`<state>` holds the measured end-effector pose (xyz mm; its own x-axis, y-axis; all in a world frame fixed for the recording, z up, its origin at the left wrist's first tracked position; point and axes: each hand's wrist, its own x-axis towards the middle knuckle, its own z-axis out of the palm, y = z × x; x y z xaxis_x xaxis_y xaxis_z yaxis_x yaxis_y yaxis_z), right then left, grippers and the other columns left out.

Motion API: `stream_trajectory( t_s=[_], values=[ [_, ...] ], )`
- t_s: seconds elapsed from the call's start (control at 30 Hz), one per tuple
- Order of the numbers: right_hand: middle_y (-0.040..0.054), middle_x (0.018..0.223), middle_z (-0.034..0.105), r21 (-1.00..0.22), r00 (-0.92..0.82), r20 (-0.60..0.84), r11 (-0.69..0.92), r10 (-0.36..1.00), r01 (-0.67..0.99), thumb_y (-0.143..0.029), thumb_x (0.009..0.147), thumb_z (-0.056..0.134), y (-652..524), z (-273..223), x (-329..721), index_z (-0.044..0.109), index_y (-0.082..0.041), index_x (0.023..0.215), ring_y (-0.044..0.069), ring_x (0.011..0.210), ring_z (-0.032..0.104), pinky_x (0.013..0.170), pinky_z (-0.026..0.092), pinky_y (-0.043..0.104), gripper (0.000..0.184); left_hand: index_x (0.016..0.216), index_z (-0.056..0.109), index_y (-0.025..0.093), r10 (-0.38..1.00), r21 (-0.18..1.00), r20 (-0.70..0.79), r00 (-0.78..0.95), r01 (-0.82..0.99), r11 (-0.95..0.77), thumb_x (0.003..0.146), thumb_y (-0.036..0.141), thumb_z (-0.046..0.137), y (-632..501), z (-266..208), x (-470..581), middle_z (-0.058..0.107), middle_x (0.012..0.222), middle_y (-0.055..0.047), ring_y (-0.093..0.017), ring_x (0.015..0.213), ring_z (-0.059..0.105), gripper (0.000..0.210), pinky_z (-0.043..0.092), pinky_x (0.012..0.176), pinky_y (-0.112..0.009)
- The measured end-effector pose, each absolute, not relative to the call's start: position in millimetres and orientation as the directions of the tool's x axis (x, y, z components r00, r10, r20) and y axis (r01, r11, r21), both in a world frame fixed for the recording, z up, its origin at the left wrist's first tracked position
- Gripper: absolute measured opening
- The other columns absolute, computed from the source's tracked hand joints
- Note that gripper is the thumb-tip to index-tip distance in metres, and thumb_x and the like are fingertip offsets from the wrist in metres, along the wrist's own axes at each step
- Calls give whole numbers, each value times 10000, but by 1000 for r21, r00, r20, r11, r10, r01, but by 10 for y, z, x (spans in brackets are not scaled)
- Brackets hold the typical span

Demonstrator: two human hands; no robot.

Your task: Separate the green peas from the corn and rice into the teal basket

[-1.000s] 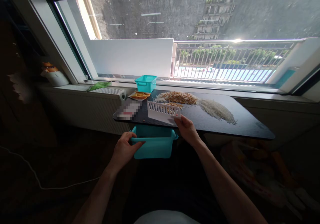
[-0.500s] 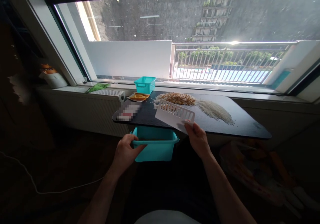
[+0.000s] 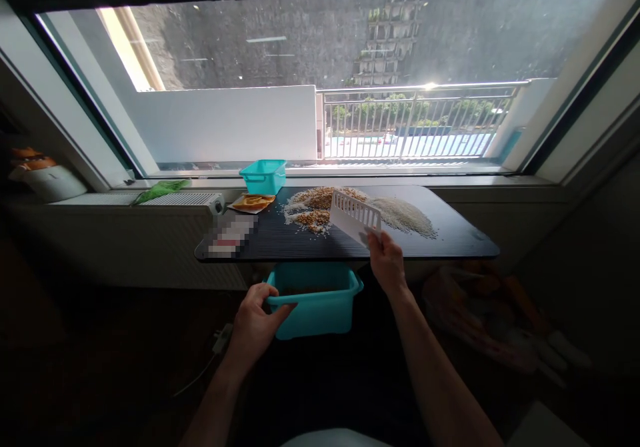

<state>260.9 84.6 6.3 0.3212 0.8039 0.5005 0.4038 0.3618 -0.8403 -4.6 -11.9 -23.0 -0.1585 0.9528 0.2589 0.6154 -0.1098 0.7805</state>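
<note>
My left hand [image 3: 255, 324] grips the left rim of a turquoise plastic bin [image 3: 315, 315], thumb outside. The bin is just below the table's front edge, with a dark layer of something inside that I cannot make out. In my right hand [image 3: 387, 262] is a thin white slotted plate [image 3: 349, 218], held by its lower right corner and tilted over the black table [image 3: 450, 242]. Behind and left of the plate lies a spread of orange-brown kernels [image 3: 314, 220] mixed with white grains. A separate pile of white grains [image 3: 406, 216] is to its right.
A smaller turquoise basket [image 3: 263, 178] stands by the window. Near it are an orange-patterned packet [image 3: 253, 202] and a blurred flat item [image 3: 233, 236]. A radiator [image 3: 150, 224] with a green cloth [image 3: 163, 191] is at left. A bag [image 3: 465, 320] lies on the dark floor at right.
The view has shifted, so the table and window appear further left. The slotted plate has moved right across the kernels, and a patch of kernels now shows at its left. My left hand still grips the bin.
</note>
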Motion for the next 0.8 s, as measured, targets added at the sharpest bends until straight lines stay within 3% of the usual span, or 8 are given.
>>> stream_trajectory(
  t_s=[0.8],
  values=[
    [51, 858, 741, -855, 187, 468, 388, 864, 345, -535, 845, 578, 773, 132, 2571, 727, -192, 1029, 245, 823, 663, 776, 508, 408, 417, 769, 586, 222, 931, 773, 311, -190, 621, -131, 724, 490, 687, -91, -219, -145, 577, 920, -17, -237, 893, 603, 290, 458, 782, -332]
  ],
)
